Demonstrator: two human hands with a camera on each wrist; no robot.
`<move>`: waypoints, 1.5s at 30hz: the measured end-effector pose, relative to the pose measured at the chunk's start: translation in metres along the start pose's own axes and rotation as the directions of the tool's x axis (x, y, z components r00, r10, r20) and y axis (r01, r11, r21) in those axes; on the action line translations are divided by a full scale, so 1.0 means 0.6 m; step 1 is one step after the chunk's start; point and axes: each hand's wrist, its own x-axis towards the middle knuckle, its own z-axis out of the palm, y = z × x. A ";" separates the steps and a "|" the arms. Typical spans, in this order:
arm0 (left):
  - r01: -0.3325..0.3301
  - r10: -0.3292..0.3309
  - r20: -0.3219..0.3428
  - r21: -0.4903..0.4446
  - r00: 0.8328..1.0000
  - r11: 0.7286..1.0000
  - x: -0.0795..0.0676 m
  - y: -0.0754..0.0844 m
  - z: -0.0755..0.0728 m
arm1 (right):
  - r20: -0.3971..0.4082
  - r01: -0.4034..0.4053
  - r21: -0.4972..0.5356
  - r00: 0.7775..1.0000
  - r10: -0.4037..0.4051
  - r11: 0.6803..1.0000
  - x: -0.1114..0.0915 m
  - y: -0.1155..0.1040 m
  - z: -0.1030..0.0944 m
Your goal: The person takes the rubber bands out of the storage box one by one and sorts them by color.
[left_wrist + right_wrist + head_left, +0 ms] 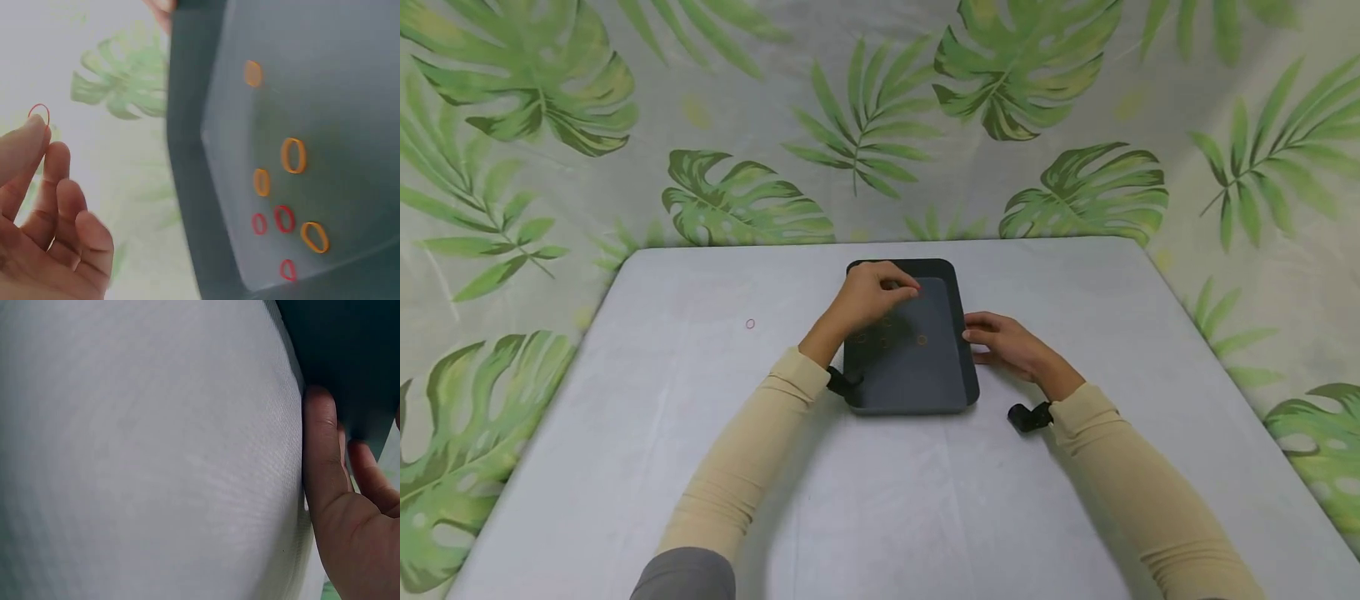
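My left hand (867,293), over the dark grey baking tray (917,387), pinches a thin red rubber band (39,105) between thumb and forefinger. In the left wrist view the loop stands up past the thumb tip, and the other fingers are loosely bent. On the tray floor lie several small orange rubber bands (303,156) and red rubber bands (291,219). My right hand (1011,343) is at the tray's right side, its fingertips against the outer wall. From the right wrist, those fingers (322,434) look fairly straight along the tray, low by the tablecloth.
One more red rubber band (750,327) lies on the white tablecloth (700,392), left of the tray. Behind the table hangs a leaf-print cloth (880,208). Black wrist cameras (1026,417) are strapped at both cuffs.
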 end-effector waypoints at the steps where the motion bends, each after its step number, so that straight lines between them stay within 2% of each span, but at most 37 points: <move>1: -0.008 0.008 0.007 -0.043 1.000 0.999 -0.005 0.004 -0.006 | -0.002 -0.002 -0.002 1.000 0.002 1.000 0.000 0.000 -0.001; 5: -0.014 0.025 0.049 -0.208 0.999 0.978 -0.027 0.023 -0.029 | -0.007 -0.008 -0.003 1.000 0.008 1.000 -0.001 0.000 0.000; 10: -0.002 0.029 0.089 -0.298 0.996 0.955 -0.053 0.044 -0.053 | -0.010 -0.013 -0.001 1.000 0.013 1.000 -0.001 -0.001 0.001; 17: -0.081 0.096 0.038 -0.287 0.995 0.955 -0.083 0.050 -0.081 | -0.005 -0.006 -0.006 1.000 0.006 1.000 -0.001 -0.002 -0.003; 23: -0.102 0.106 0.004 -0.225 0.994 0.969 -0.109 0.042 -0.105 | -0.005 -0.010 -0.003 1.000 0.010 1.000 -0.002 -0.004 -0.003; 33: 0.004 -0.005 -0.004 -0.123 1.000 0.992 -0.131 0.013 -0.142 | -0.010 -0.011 -0.019 1.000 0.011 1.000 0.000 -0.003 0.001; 39: 0.046 -0.053 -0.080 -0.086 0.995 0.995 -0.146 -0.011 -0.169 | -0.015 -0.021 -0.016 1.000 0.021 1.000 0.000 -0.004 0.002; 45: 0.129 -0.137 -0.157 -0.056 0.978 0.990 -0.162 -0.048 -0.195 | -0.022 -0.029 -0.018 0.999 0.028 0.999 -0.001 -0.004 0.002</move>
